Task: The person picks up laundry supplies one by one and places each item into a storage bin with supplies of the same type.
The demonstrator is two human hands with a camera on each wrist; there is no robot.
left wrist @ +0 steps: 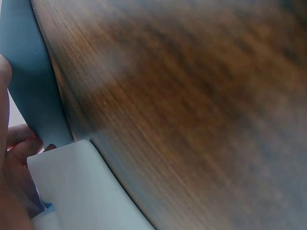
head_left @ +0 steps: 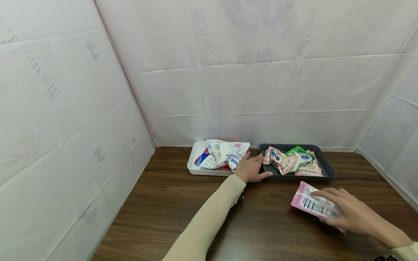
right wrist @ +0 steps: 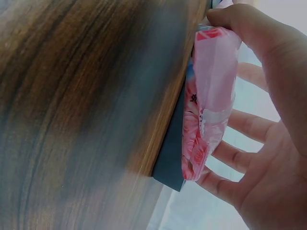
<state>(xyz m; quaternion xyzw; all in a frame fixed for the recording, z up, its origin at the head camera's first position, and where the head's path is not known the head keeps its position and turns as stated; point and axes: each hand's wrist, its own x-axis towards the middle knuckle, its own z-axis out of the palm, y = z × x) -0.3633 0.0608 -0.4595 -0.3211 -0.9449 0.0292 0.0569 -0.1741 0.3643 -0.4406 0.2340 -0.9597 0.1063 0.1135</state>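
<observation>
My right hand (head_left: pixel 349 210) holds a pink snack bag (head_left: pixel 308 203) above the table, to the front of the dark tray (head_left: pixel 329 170). In the right wrist view the thumb lies at one end of the bag and the fingers are behind it. My left hand (head_left: pixel 250 170) is spread over the place where the white tray (head_left: pixel 193 167) and the dark tray meet. Crumpled white bags (head_left: pixel 217 154) fill the white tray, at the left hand's fingers. The left wrist view shows only part of this hand, beside both trays.
Inside the dark tray lie a small pink packet (head_left: pixel 281 159), a green-and-white bag (head_left: pixel 298 158) and another pink bag (head_left: pixel 309 168). Both trays stand at the back of the wooden table (head_left: pixel 261 224), close to a white sheet wall (head_left: pixel 228 94). More sheeting hangs left and right.
</observation>
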